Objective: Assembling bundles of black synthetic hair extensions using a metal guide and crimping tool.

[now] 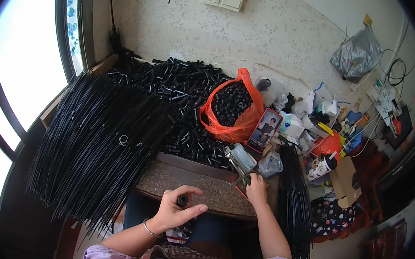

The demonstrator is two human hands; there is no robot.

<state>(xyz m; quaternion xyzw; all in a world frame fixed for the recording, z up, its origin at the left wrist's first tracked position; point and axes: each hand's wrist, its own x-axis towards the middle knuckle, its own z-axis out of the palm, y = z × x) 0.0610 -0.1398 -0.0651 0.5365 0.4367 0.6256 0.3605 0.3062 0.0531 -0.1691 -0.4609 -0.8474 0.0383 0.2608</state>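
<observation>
My left hand is in front of the table edge, thumb and forefinger apart. Its other fingers curl round a short black tube-like part, whose hollow end faces up. Over the right part of the brown speckled tabletop, my right hand is closed, with the fingers pointing down and partly hidden. What it grips is not clear; a thin red-edged item and a small dark green thing lie right at its fingertips. Just beyond are a clear packet with pale blue contents and a knotted clear plastic bag.
A heap of black tube parts covers the back of the table behind a low strip. An orange bag holds more. Long black rods lie at left, others at right. A phone leans on the bag; clutter and a cup stand right.
</observation>
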